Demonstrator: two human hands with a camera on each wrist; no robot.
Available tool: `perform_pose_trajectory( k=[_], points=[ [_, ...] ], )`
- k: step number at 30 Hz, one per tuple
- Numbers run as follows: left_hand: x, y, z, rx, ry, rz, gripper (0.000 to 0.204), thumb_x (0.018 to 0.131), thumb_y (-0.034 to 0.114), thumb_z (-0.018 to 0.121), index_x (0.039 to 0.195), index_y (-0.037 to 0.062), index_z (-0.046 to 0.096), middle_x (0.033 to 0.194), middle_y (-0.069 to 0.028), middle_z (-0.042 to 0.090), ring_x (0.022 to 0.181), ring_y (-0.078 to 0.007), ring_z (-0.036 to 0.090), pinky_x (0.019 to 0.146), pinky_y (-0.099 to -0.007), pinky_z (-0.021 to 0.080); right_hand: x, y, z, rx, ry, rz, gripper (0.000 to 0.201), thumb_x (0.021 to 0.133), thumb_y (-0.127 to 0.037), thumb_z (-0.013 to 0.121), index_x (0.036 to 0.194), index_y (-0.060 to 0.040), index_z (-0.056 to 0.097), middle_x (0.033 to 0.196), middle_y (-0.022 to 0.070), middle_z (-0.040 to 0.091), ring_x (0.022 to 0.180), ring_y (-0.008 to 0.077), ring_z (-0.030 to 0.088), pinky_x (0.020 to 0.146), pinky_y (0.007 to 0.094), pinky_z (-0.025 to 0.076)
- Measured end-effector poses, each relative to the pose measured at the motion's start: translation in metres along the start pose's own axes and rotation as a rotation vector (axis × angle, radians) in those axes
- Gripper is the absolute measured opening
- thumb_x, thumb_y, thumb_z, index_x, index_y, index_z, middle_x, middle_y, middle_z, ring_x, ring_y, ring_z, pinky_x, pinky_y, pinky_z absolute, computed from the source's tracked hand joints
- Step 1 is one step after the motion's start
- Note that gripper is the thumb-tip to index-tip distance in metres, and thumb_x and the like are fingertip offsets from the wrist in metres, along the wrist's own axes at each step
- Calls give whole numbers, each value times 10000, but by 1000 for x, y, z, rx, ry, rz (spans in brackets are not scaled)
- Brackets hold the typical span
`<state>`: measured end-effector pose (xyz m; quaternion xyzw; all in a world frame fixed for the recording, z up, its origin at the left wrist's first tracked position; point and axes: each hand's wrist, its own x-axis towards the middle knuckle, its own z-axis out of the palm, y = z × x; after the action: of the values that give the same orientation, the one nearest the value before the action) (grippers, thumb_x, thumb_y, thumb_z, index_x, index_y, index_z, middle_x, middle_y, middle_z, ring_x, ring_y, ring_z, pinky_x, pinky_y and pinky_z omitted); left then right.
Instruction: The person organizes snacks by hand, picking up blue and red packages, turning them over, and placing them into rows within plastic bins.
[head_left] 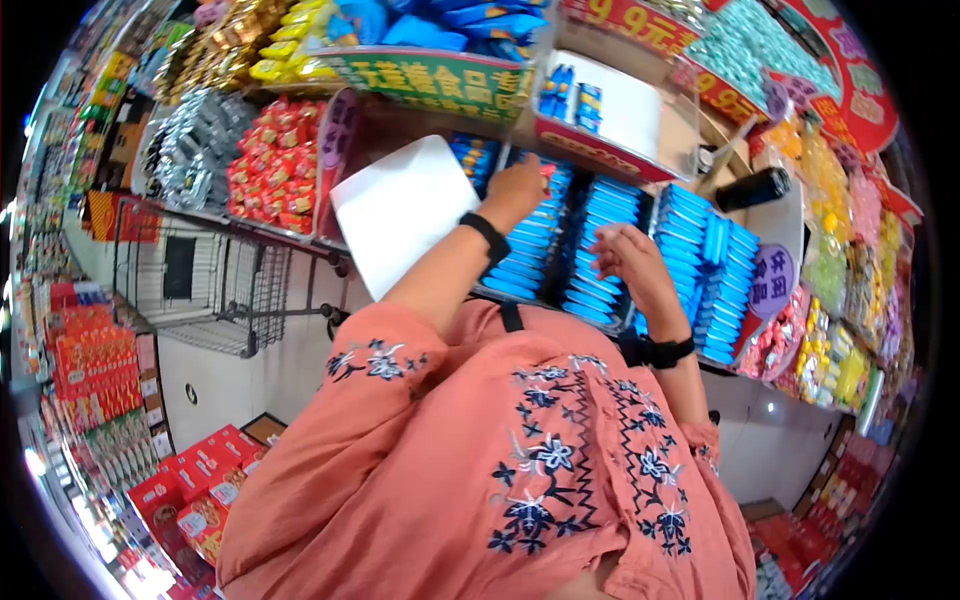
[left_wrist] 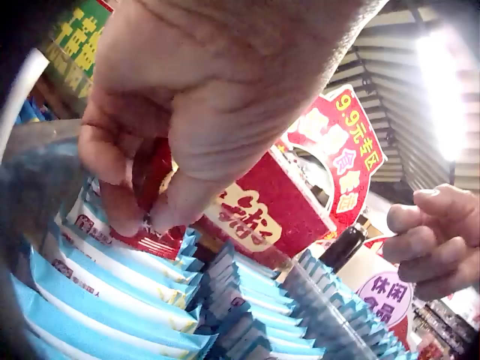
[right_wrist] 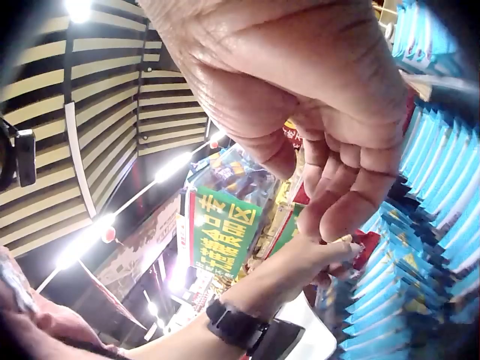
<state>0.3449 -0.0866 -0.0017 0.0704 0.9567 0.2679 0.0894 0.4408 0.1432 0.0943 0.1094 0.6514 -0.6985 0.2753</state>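
The left hand (head_left: 515,192) pinches a small red packet (head_left: 546,176) at the far end of a row of blue packets (head_left: 527,240). In the left wrist view, its thumb and fingers (left_wrist: 112,161) close round the dark red packet (left_wrist: 152,174), just above blue and white packets (left_wrist: 112,289). The right hand (head_left: 637,262) hovers over the neighbouring rows, its fingers loosely bent and holding nothing. From the right wrist view, the right hand (right_wrist: 300,105) hangs with relaxed, curved fingers; the left hand (right_wrist: 337,259) is beyond it with the red packet (right_wrist: 366,249).
A white board (head_left: 408,212) leans left of the rows. Behind them stands a red-edged bin (head_left: 610,155), with a dark bottle (head_left: 753,189) to its right. Red wrapped sweets (head_left: 278,165) fill a bin at left, above a wire cart (head_left: 215,290).
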Motion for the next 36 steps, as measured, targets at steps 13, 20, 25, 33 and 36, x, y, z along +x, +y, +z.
perform_pose_trajectory(
  k=[13, 20, 25, 33, 36],
  points=[
    [-65, 47, -113, -694, -235, 181, 660, 829, 248, 775, 1358, 15, 456, 978, -131, 669, 831, -159, 643, 663, -296, 523, 39, -60, 40, -211, -102, -209, 337, 932, -307, 672, 1098, -18, 625, 847, 46, 654, 635, 110, 630, 546, 265, 506],
    [-83, 19, -124, -958, -138, -67, 544, 956, 319, 655, 1367, 13, 473, 924, -34, 628, 687, -71, 563, 531, -219, 414, 51, -57, 58, 69, -136, -141, 207, 949, -269, 651, 950, -71, 591, 834, 46, 651, 634, 118, 637, 538, 275, 505],
    [-105, 2, -133, -1149, -83, -133, 422, 1021, 400, 555, 1165, 6, 604, 877, -33, 625, 654, -64, 550, 522, -186, 402, 50, -56, 69, 175, -127, -108, 202, 969, -256, 629, 1007, -67, 567, 867, 57, 653, 691, 141, 663, 583, 286, 521],
    [-115, -2, -125, -1205, 13, -118, 279, 1036, 332, 533, 999, 67, 614, 840, -7, 651, 632, -33, 528, 517, -177, 381, 52, -55, 87, 187, -173, -99, 219, 976, -260, 625, 1009, -56, 553, 931, 82, 674, 724, 157, 682, 609, 288, 530],
    [-116, -8, -124, -1222, 74, -145, 245, 1031, 306, 540, 992, 75, 611, 786, 12, 622, 610, -23, 515, 508, -174, 367, 51, -55, 97, 159, -208, -91, 215, 983, -257, 615, 1022, -53, 559, 974, 97, 699, 723, 147, 676, 619, 284, 531]
  ],
)
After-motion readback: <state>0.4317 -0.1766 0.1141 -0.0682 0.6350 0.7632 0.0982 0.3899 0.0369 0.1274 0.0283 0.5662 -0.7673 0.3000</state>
